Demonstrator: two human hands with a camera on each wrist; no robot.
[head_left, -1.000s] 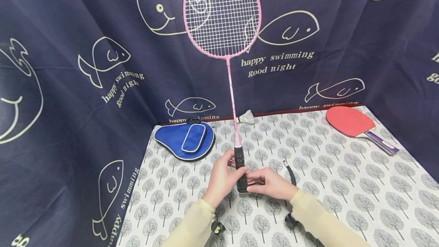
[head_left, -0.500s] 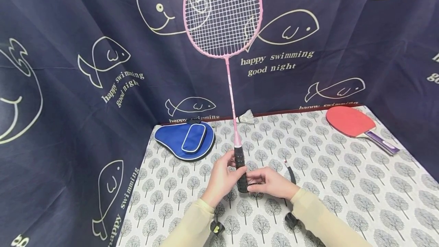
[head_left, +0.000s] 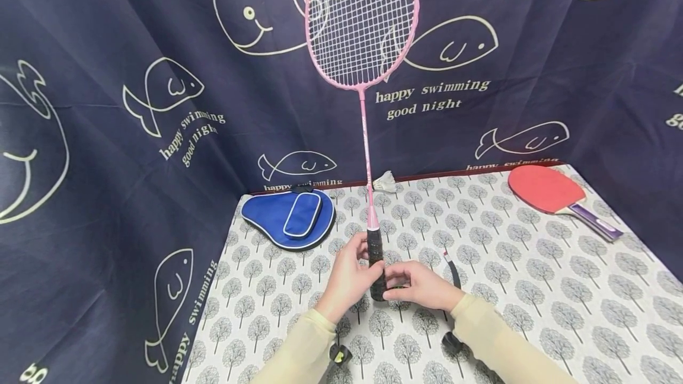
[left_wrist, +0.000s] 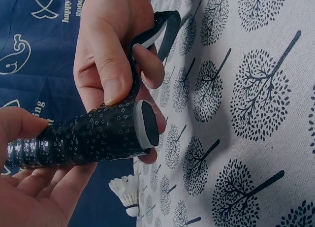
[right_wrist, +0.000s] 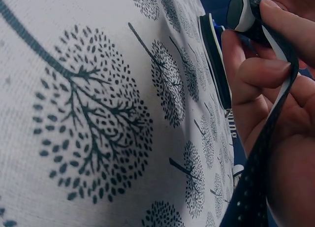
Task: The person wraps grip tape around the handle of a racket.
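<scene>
Badminton racket [head_left: 365, 135] stands upright over the counter [head_left: 533, 289], left hand [head_left: 347, 277] curled round its black-wrapped handle [left_wrist: 83, 136], right hand [head_left: 421, 284] pinching the soft, limp grip tape [right_wrist: 256, 187] at the butt. Light, whippy and top-heavy, it seems best held low; the curtain [head_left: 107, 105] crowds its head.

A makeshift home recording corner: a tabletop [head_left: 533, 289] under a tree-print cloth, walled on three sides by a navy sheet [head_left: 107, 135] printed with whales and "happy swimming good night". Sports gear lies about: a racket [head_left: 363, 34], a shuttlecock [head_left: 384, 182], a paddle [head_left: 555, 194], a blue case [head_left: 288, 218].
</scene>
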